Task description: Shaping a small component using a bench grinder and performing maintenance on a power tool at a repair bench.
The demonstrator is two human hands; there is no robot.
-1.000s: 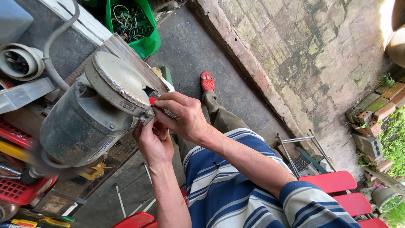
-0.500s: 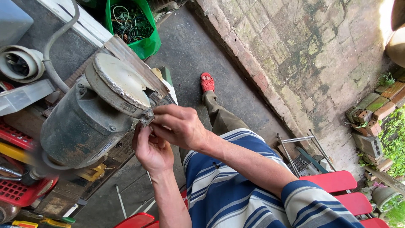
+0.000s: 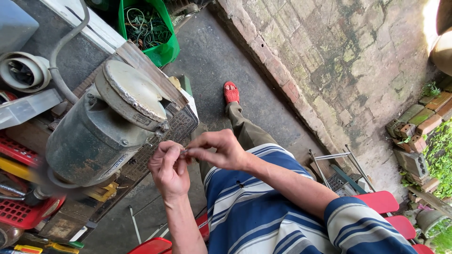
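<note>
Fingers (image 3: 175, 153) of both hands pinched together on a tiny metal part (image 3: 182, 151) at frame centre, just beside the grey cylindrical electric motor (image 3: 96, 134), as if for inspection.

Outdoor repair yard, old grey electric motor (image 3: 101, 131), red tool crates (image 3: 21, 211), brick wall (image 3: 339, 56)

Motor (image 3: 99, 136) dull grimy metal (worn); wall (image 3: 348, 61) rough brick
</note>
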